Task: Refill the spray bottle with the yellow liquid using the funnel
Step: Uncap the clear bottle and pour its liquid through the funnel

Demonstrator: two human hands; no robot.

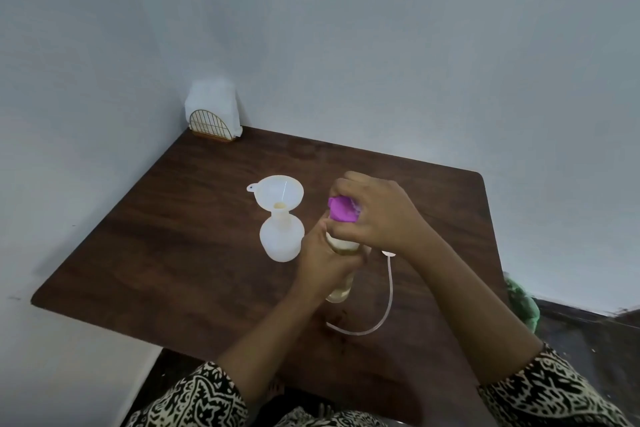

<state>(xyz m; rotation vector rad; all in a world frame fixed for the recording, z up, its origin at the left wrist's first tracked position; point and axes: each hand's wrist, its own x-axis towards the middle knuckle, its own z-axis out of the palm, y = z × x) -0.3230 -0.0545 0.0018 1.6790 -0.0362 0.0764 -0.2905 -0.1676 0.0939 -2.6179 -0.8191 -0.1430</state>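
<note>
A translucent white spray bottle (281,239) stands upright on the dark wooden table (173,253), with a white funnel (278,194) seated in its neck. To its right, my left hand (323,263) grips the body of a clear bottle of yellow liquid (341,291). My right hand (377,215) is closed over that bottle's purple cap (341,211). A thin pale dip tube (386,291) curves across the table beside the bottle, and my right wrist hides its upper end.
A gold wire holder with white napkins (213,114) stands in the far left corner against the wall. The table's right edge drops to a dark floor, where something green (523,302) lies.
</note>
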